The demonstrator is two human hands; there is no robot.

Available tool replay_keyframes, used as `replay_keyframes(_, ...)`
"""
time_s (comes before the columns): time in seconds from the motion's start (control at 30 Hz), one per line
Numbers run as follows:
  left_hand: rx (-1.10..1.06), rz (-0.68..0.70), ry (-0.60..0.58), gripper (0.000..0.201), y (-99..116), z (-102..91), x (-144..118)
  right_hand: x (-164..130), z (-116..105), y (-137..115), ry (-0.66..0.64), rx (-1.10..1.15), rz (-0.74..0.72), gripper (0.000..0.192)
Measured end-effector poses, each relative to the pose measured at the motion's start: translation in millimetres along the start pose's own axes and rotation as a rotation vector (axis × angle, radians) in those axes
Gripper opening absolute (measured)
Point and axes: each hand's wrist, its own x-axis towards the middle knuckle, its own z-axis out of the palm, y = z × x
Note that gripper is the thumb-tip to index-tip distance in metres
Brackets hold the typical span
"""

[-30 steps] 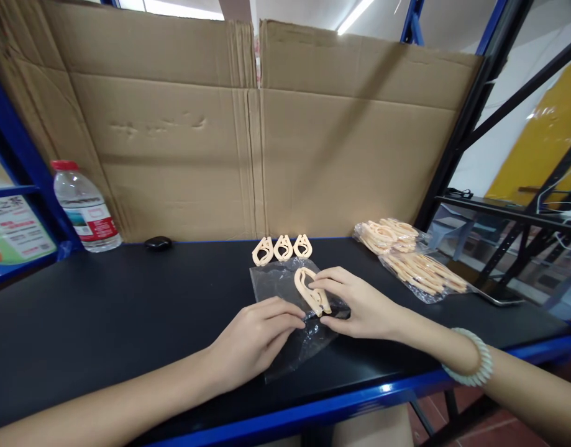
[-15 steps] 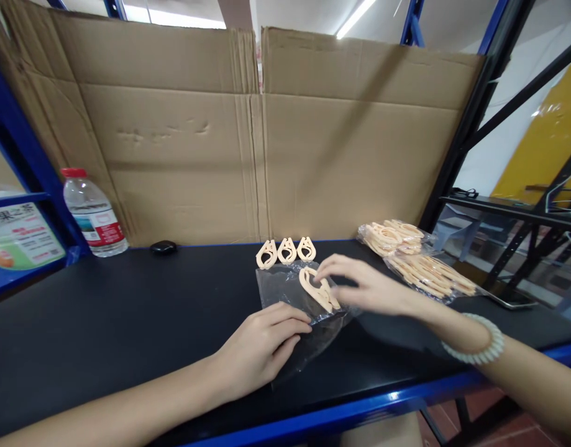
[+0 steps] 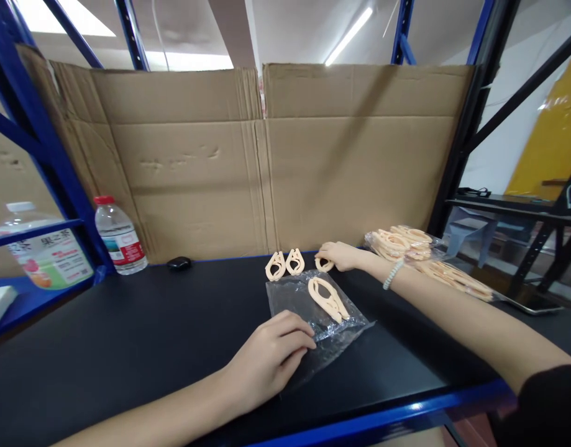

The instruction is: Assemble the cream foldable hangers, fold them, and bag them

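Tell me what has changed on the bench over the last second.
The right hand let go of the clip lying on the clear bag and reached back to the rightmost clip of the row by the cardboard, closing on it. The left hand stays pressed on the bag's near edge; the bag and the bottle kept their places.

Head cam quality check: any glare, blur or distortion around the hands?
Head view: wide-angle bend in the shelf posts; ceiling light blown out; glare specks on the plastic bag under the left hand; right hand on a peach clip slightly soft; black tabletop evenly lit.
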Motion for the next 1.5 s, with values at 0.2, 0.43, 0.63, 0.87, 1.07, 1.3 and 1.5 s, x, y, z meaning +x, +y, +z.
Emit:
replay_keyframes(0.2,0.003,0.004,0.003,0.024,-0.1,0.8,-0.1,-59.8,-11.6,20.8,-0.116,-0.003,0.168,0.058)
replay_keyframes(0.43,0.006,0.012,0.033,0.022,-2.2,2.4,-0.8,-126.6,-29.7,-1.5,0.055,0.115,0.158,0.038)
replay_keyframes(0.63,0.004,0.013,0.106,0.023,-1.2,3.2,-0.4,-162.7,-59.4,-60.8,0.583,0.17,0.172,0.018)
replay_keyframes(0.87,-0.023,-0.065,0.196,0.028,7.0,0.0,4.0,-177.0,-54.5,-157.9,0.625,0.041,-0.078,0.017)
replay_keyframes(1.07,-0.065,-0.091,0.181,0.028,11.0,-0.4,6.7,-143.9,-17.8,-179.4,0.721,-0.359,-0.209,0.019)
replay_keyframes(1.3,-0.086,-0.106,0.193,0.029,8.9,1.1,6.3,-121.1,-9.9,-181.1,0.725,-0.465,-0.254,0.024)
replay_keyframes(1.5,-0.06,-0.109,0.207,0.028,6.6,0.8,7.6,-123.0,-7.0,-184.1,0.586,-0.351,-0.195,0.03)
